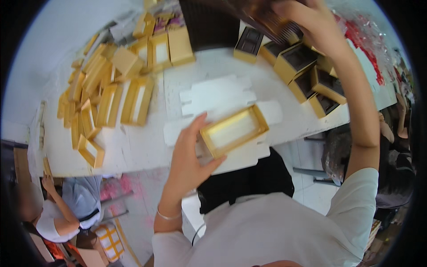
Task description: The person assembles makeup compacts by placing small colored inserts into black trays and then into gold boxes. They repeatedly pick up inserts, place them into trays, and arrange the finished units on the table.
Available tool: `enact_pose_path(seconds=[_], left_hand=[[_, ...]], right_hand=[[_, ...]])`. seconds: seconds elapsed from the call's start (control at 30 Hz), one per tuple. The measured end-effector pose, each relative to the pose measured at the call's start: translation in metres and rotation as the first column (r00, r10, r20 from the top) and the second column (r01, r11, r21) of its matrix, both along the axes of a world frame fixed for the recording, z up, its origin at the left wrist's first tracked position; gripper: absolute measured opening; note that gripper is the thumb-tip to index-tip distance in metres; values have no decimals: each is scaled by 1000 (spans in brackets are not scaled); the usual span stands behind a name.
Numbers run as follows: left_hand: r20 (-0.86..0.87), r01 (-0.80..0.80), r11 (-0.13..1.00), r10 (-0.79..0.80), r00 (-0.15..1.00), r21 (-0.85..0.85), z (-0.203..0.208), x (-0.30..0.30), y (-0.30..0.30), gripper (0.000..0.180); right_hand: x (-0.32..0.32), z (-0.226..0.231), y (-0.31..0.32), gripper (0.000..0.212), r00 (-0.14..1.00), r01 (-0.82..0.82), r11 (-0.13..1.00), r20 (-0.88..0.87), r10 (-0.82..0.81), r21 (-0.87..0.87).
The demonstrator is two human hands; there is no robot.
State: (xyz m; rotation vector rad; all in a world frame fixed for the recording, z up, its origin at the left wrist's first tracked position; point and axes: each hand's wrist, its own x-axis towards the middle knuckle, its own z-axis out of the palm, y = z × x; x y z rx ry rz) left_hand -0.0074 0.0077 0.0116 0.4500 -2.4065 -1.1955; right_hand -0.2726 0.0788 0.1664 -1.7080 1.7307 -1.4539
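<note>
My left hand (184, 155) is closed on the end of an open gold cardboard box (234, 132) with a pale bottom. Thumb and fingers span its left end, and the box is tilted over the table. At the upper edge of the view, my right hand (302, 15) grips glossy dark brown plastic trays (262, 18), blurred and partly cut off. I cannot tell how many trays are there. Beneath the gold box lie flat white die-cut cardboard sheets (218, 91) with notched edges.
Many open gold boxes (109, 104) are heaped on the left of the white table (133, 153). At the right, gold boxes with black inserts (300, 58) stand in a pile. A black ribbed stack (209, 24) stands at the back. Co-workers (58, 209) sit on both sides.
</note>
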Motion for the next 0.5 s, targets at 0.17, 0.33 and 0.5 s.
enact_pose_path(seconds=[0.17,0.33,0.5], left_hand=[[-39,23,1000,-23,999,-8,5,-4,-8,83],[73,118,992,-121,990,44,13,-11,-13,80],[105,186,972,-172,979,-146,16,-14,-14,73]], right_hand=[[13,-62,52,41,952,-306,899,113,284,315],[13,-90,55,29,931,-364,752,214,294,549],[47,-131,49,25,960,-272,919,150,238,285]])
